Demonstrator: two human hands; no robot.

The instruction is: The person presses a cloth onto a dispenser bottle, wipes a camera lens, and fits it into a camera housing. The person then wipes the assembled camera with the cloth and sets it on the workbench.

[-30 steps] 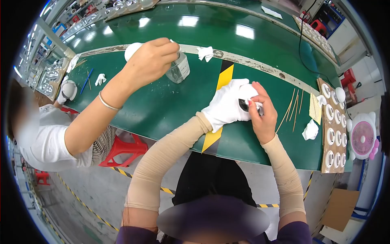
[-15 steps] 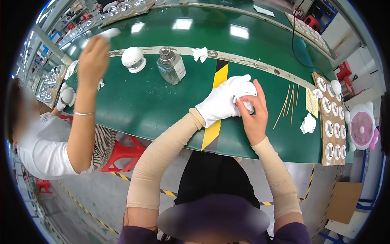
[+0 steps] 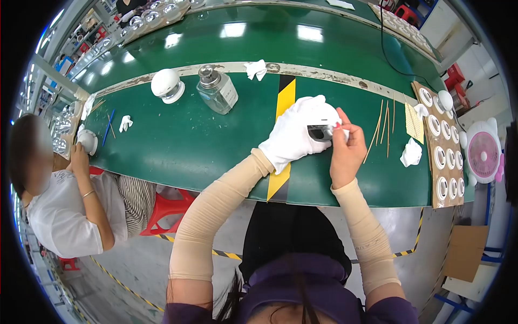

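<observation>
My left hand (image 3: pixel 288 137), in a white glove, is wrapped round a rounded white device (image 3: pixel 327 120) with a dark, glossy window. It is held just above the green table, over the yellow-and-black tape. My bare right hand (image 3: pixel 348 148) is closed at the device's right edge, thumb and fingertips pinched by the dark window. A bit of white cloth (image 3: pixel 346 134) shows at those fingertips, mostly hidden. Thin wooden sticks (image 3: pixel 387 129) lie right of my right hand, near a crumpled white cloth (image 3: pixel 411 153).
A glass pump bottle (image 3: pixel 217 93), another white device (image 3: pixel 168 86) and a crumpled wipe (image 3: pixel 256 70) stand or lie beyond my left hand. At right are a yellow patterned cloth (image 3: pixel 414 123), a cardboard sheet of white rings (image 3: pixel 441 167) and a fan (image 3: pixel 482 163). A co-worker (image 3: pixel 75 210) sits at left.
My right fingers have shifted from the device's front to its right edge, uncovering the dark window. The co-worker's raised hand has come down to the white device at the left.
</observation>
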